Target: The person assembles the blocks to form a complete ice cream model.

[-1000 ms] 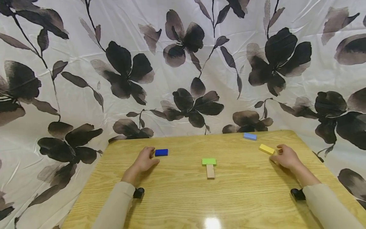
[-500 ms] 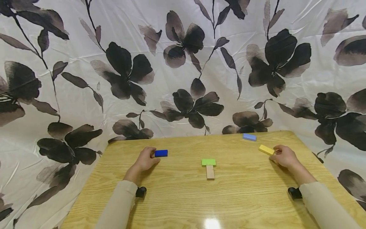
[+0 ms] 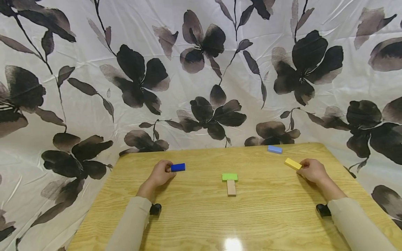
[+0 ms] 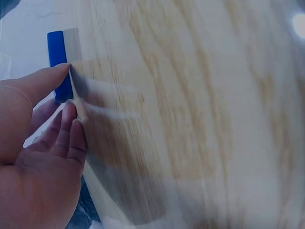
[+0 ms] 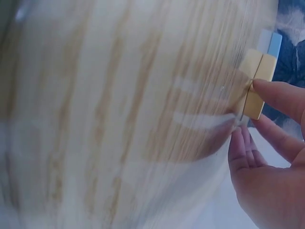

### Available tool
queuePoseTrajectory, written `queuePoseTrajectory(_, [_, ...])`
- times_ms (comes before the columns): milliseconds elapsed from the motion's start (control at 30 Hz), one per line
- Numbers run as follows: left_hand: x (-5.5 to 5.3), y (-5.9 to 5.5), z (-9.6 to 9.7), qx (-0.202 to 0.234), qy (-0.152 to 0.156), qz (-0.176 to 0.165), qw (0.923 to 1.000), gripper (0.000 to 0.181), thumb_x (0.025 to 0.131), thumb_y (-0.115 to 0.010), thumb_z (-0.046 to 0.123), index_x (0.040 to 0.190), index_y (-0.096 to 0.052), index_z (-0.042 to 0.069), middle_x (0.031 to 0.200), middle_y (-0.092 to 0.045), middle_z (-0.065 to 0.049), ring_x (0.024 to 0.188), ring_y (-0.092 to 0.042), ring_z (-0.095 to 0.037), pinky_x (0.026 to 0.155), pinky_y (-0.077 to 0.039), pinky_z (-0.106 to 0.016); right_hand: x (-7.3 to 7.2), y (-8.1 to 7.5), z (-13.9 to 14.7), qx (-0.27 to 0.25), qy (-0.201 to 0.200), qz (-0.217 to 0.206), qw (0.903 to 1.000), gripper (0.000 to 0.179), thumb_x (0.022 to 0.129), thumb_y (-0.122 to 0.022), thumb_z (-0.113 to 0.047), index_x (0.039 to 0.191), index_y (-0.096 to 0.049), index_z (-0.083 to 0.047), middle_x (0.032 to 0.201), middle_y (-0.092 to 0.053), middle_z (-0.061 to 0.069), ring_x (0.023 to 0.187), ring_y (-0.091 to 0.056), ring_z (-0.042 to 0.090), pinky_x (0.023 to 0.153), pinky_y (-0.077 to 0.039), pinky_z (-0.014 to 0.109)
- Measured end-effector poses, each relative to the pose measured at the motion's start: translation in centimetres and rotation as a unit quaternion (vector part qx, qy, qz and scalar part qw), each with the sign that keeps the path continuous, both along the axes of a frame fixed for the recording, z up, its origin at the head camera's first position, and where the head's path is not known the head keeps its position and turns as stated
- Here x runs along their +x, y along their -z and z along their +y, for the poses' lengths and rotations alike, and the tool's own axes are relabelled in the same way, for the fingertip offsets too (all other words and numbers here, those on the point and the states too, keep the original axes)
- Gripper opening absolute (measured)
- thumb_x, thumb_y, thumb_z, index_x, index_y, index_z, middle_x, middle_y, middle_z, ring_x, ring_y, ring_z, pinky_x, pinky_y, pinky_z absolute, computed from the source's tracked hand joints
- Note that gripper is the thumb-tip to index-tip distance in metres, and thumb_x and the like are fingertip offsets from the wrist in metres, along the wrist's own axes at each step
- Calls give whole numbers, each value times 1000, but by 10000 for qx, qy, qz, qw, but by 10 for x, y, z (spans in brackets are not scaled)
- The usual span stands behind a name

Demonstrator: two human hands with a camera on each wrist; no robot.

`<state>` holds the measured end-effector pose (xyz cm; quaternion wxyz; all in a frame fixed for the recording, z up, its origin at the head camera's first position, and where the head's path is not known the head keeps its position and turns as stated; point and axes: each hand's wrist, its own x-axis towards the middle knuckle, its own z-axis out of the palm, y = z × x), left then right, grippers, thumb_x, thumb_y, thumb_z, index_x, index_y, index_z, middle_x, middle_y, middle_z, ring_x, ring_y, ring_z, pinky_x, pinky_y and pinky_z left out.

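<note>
1. The right hand [image 5: 274, 188] pinches the yellow block [image 5: 263, 69] between thumb and index finger; the other fingers bend near the table [image 5: 128, 114].
2. Beyond it, partly hidden, shows the blue block [image 5: 275, 44]; whether they touch is unclear.
3. The table is streaked woodgrain, with dark cloth [image 5: 291, 67] past its edge.

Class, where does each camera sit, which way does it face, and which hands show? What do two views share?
Head: worn on the head, facing forward and down at the table; the left hand, right hand and sleeves show.
Left wrist: on that wrist, facing the dark blue block; only the left hand shows.
Right wrist: on that wrist, facing the yellow block; only the right hand shows.
Head and left wrist share the dark blue block.
</note>
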<state>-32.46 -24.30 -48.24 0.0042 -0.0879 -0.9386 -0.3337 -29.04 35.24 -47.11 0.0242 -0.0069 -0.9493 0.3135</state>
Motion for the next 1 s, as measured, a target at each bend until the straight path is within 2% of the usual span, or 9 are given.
queuePoseTrajectory(200, [1,0,0,128,-114,-2,9999,31,90,-77,5,115,-63,-9,98,-58,-17,86,-55,-25,81,-47,-41,-1,0,0,30,-5,48,10000,43,88,-74,-8,115,-59,22,96,-66,30,81,-62,33,67,-50,35])
queuePoseTrajectory(500, [3,2,-3,337,-181,-36,9993,27,88,-80,5,106,-64,-7,89,-61,-12,81,-55,-22,76,-47,-36,1,2,2,-123,-7,24,9999,39,86,-76,-9,108,-62,20,88,-67,24,68,-61,22,59,-51,33])
queuePoseTrajectory(700, [4,3,-4,446,-162,62,9989,27,85,-82,4,102,-64,-7,86,-61,-12,79,-56,-21,74,-46,-33,1,0,2,-167,-29,-27,9999,37,85,-77,-7,107,-63,19,87,-66,23,68,-62,23,58,-51,34])
queuePoseTrajectory(1000, [3,5,-7,780,-263,-53,9966,27,84,-82,3,102,-65,-8,82,-65,-10,75,-58,-18,68,-46,-28,2,-1,3,-107,-56,53,9999,38,85,-79,-8,106,-64,19,89,-67,23,75,-63,27,61,-52,33])
